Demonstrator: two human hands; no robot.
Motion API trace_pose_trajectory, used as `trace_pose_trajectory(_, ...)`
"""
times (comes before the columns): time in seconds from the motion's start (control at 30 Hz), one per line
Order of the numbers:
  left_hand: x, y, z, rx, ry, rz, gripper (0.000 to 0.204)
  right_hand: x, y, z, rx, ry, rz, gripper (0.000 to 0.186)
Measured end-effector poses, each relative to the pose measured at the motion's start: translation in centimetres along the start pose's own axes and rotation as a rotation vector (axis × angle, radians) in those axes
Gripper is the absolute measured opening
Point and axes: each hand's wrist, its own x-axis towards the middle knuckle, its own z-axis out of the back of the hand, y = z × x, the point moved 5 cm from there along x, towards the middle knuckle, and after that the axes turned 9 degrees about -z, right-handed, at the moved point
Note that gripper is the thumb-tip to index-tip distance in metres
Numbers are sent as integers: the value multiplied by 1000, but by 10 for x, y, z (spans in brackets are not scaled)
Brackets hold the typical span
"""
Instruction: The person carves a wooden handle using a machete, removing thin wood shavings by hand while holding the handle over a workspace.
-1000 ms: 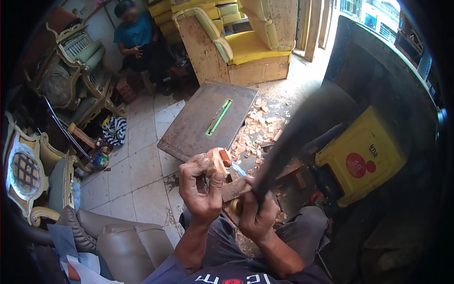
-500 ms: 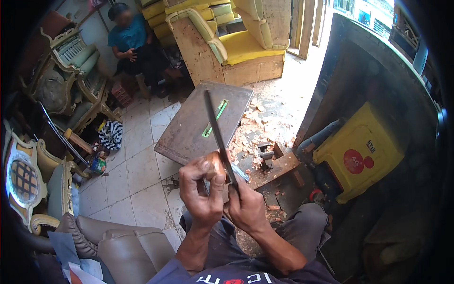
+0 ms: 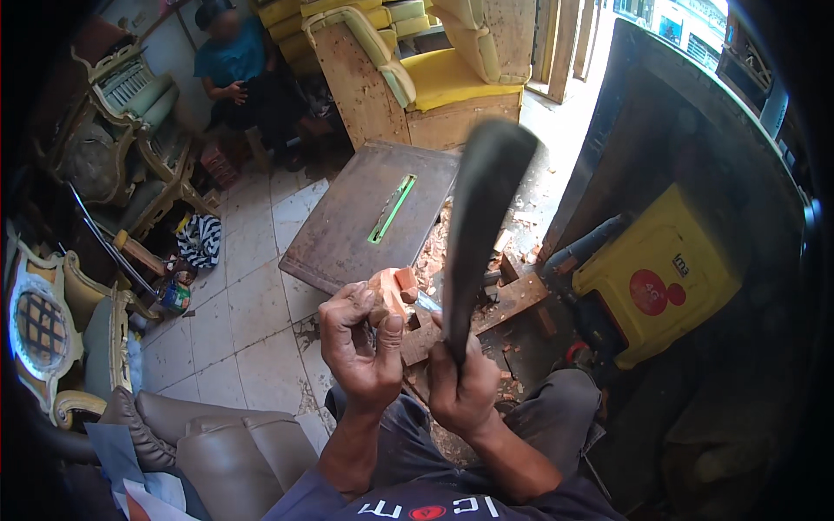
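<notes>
My left hand (image 3: 360, 352) is closed around a small piece of reddish-brown wood (image 3: 391, 293), thumb on the near side and fingers behind. The wood has cut, faceted faces, and its upper end sticks out past my fingers. In my right hand (image 3: 466, 386) a machete (image 3: 486, 226) stands nearly upright, my fist wrapped round its grip, which is mostly hidden. Its broad dark blade rises to the right of the wood, apart from it, and looks slightly blurred. Both hands are held in front of me over my knees.
A brown wooden board (image 3: 347, 217) bearing a green-edged strip (image 3: 391, 208) lies ahead. Wood chips (image 3: 439, 239) litter the floor beside a notched wooden block (image 3: 512, 304). A yellow plastic stool (image 3: 651, 278) is at right, a yellow armchair (image 3: 452, 82) beyond. Another person (image 3: 233, 65) sits far left.
The machete has swung from close against the wood to the right, its flat side now showing. My right hand has moved slightly right and down; the wood's cut face is more exposed.
</notes>
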Motion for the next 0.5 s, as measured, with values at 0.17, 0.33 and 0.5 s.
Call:
trace_pose_trajectory(0.17,0,-6,2,77,8,-17,29,4,-16,-18,-226,118,-143,42)
trace_pose_trajectory(0.33,-3,-6,-2,49,1,-22,29,-1,1,-7,-91,-141,158,39)
trace_pose_trajectory(0.5,-1,-4,1,19,-9,-17,29,0,-23,-15,310,375,-607,36)
